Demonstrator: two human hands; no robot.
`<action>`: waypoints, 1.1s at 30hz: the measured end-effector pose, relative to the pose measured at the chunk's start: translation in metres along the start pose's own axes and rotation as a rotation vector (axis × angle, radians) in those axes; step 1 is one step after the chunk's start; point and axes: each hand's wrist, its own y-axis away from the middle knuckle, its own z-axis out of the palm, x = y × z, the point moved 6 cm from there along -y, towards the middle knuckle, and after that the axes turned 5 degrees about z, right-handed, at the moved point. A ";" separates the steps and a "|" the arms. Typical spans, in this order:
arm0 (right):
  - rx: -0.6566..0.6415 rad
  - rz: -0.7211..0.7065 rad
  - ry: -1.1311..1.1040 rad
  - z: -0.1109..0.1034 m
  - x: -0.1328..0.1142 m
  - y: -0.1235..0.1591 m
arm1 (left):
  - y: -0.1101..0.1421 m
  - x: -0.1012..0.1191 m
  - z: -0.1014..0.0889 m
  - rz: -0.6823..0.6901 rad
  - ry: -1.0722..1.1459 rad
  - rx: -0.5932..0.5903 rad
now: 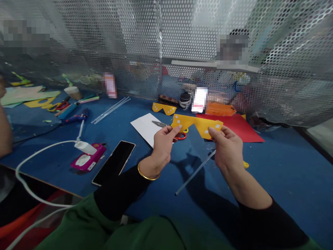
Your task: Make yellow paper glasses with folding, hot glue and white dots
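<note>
Hands [163, 146] w/ cutout [199, 125], blue tbl [281, 180], perf. wall [179, 38]

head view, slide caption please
Left-hand grip and right-hand grip hold a yellow cutout above a blue table.

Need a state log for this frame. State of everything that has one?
Left hand: pinching yellow cutout
Right hand: pinching its other end
Yellow cutout: held up
Second yellow cutout: not held
Scissors: unheld, partly hidden; blades' opening unclear
Dark-screened smartphone: lying flat
Propped phone: upright, screen bright
Magenta socket block: white plug inserted
Blue glue gun: unheld, lying down
Cup: upright
</note>
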 end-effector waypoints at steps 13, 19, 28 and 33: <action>0.078 -0.005 -0.056 -0.006 0.000 -0.005 | 0.001 0.002 0.000 0.015 -0.011 0.004; 0.063 -0.007 -0.089 -0.007 -0.002 -0.006 | 0.000 0.002 0.000 0.014 -0.013 0.015; 0.017 -0.024 -0.013 0.000 -0.001 0.002 | 0.000 0.003 0.000 0.021 0.011 -0.006; 0.051 0.000 -0.018 -0.001 0.001 0.003 | 0.001 0.004 0.003 -0.003 0.033 -0.028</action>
